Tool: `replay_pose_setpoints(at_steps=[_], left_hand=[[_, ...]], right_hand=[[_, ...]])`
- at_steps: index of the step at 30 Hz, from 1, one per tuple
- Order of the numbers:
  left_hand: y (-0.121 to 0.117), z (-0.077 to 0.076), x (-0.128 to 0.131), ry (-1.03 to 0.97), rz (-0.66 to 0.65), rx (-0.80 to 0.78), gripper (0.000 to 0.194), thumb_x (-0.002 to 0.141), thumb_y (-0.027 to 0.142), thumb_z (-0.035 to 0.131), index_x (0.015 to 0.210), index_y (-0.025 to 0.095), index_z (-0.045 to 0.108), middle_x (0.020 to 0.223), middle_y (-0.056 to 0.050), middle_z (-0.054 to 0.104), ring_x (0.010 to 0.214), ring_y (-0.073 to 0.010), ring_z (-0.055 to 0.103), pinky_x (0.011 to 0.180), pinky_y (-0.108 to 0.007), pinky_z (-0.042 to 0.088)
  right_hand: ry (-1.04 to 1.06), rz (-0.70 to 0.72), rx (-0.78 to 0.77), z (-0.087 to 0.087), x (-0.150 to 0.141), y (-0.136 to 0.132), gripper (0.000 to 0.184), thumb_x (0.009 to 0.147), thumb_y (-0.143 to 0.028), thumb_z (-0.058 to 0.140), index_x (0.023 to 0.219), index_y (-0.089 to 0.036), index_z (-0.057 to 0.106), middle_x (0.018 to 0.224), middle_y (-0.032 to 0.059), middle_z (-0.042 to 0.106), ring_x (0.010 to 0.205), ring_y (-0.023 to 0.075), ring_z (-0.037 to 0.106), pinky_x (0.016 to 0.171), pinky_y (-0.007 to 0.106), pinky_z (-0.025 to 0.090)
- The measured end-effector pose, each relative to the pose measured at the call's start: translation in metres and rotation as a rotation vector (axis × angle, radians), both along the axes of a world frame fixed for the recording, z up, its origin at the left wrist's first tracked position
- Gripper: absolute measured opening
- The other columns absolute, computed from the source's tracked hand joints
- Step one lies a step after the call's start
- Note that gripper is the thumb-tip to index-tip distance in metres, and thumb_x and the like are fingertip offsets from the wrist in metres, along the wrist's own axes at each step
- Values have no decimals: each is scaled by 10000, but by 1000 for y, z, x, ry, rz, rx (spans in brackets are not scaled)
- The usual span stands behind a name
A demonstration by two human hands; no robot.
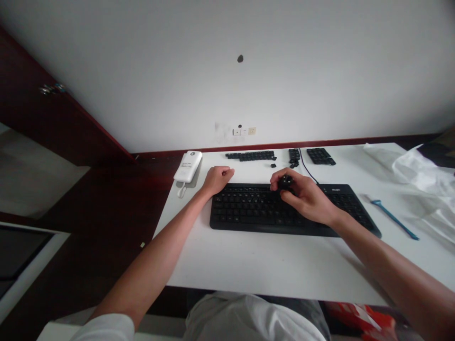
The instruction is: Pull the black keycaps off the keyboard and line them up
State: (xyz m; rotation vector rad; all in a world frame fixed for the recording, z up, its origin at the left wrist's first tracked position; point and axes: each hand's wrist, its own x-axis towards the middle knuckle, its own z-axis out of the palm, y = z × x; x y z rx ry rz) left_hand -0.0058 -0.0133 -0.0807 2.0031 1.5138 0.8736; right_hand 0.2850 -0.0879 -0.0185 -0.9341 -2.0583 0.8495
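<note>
Pale cloth [241, 316] lay nearest; beyond, my right hand [306, 198] pinched a black piece [285, 182] over the keyboard [245, 208], a handling step seemingly needing steady fingertips next; my left hand [216, 180] curled by its far-left corner.

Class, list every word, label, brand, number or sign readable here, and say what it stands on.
No text can be read with certainty.
Keyboard: pale logo near the top right, too blurred; key legends too small.
Loose black keycaps: no legends legible.
White power bank: lines of print, too small.
</note>
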Motion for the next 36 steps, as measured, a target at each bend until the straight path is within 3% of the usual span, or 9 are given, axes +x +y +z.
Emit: replay_pose_setpoints(at_steps=[6, 10, 14, 20, 24, 28, 33, 36], left_hand=[[-1, 0, 0, -3, -12, 14, 477, 934, 474, 488, 616, 202, 258, 637, 33, 220, 629, -110, 249, 634, -310, 190], [-1, 1, 0, -15, -20, 17, 477, 928, 470, 497, 621, 203, 247, 636, 32, 222, 630, -110, 249, 631, -307, 197], [0, 0, 0, -16, -24, 17, 477, 926, 472, 499, 627, 205, 240, 640, 31, 222, 632, -110, 249, 630, -306, 199], [0, -2, -1, -20, -17, 11, 475, 920, 475, 498, 622, 206, 245, 634, 33, 215, 634, -112, 242, 626, -304, 191], [0, -2, -1, -26, -22, 13, 454, 908, 454, 496, 607, 203, 267, 634, 38, 217, 635, -108, 227, 632, -303, 185], [0, -2, -2, -18, -26, 25, 444, 913, 445, 488, 611, 202, 272, 641, 41, 212, 641, -107, 223, 637, -302, 186], [-1, -2, -2, -22, -26, 16, 441, 918, 437, 490, 604, 202, 288, 637, 42, 212, 637, -107, 226, 633, -301, 186], [-2, -1, -2, -29, -25, 10, 438, 919, 430, 493, 593, 202, 307, 629, 42, 223, 641, -112, 218, 632, -302, 185]], right_hand=[[-201, -486, 268, -5, 20, 26, 239, 828, -139, 555, 1042, -226, 617, 945, 60, 704, 790, 231, 648, 775, 368, 506], [-267, -661, 287, -17, 35, 48, 287, 796, -160, 580, 1072, -208, 642, 941, 87, 722, 793, 256, 662, 807, 391, 524], [-325, -627, 303, -21, 42, 54, 287, 863, -179, 532, 1100, -187, 694, 1094, 146, 745, 978, 299, 697, 903, 402, 526], [-476, -581, 305, -13, 38, 55, 325, 925, -243, 539, 1164, -204, 754, 1110, 117, 796, 941, 304, 733, 857, 387, 535], [-619, -468, 279, -12, 33, 75, 311, 939, -290, 553, 1109, -216, 802, 1151, 101, 798, 983, 301, 741, 884, 392, 535], [-781, -323, 257, -15, 25, 101, 336, 965, -296, 557, 1205, -216, 777, 1272, 101, 769, 1081, 296, 723, 884, 384, 537], [-971, -350, 162, -21, 9, 114, 351, 980, -315, 588, 1257, -199, 769, 1166, 170, 789, 1035, 341, 733, 803, 402, 534], [-973, -389, 148, -20, 6, 110, 328, 966, -319, 616, 1218, -203, 792, 1091, 179, 800, 987, 352, 739, 776, 402, 528]])
